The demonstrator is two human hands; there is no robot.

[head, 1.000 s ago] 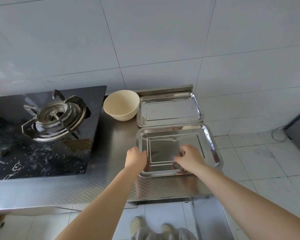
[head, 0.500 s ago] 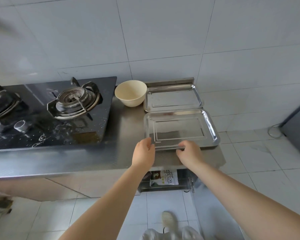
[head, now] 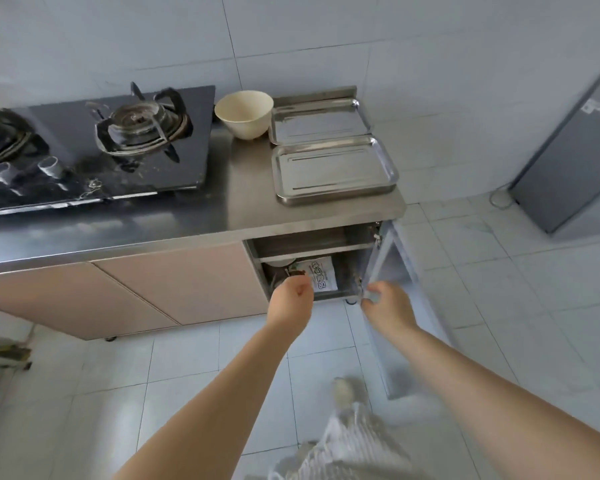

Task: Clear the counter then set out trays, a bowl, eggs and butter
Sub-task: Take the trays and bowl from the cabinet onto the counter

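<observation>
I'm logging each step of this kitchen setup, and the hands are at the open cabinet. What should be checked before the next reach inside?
1. Two steel trays on counter: near tray and far tray both flat: ok.
2. Cream bowl upright beside far tray: ok.
3. Cabinet door swung open: ok.
4. Left hand free: loosely curled, apparently empty: ok.
5. Right hand at door edge; grip: cannot tell.
6. Eggs and butter on counter: not ok.
</observation>
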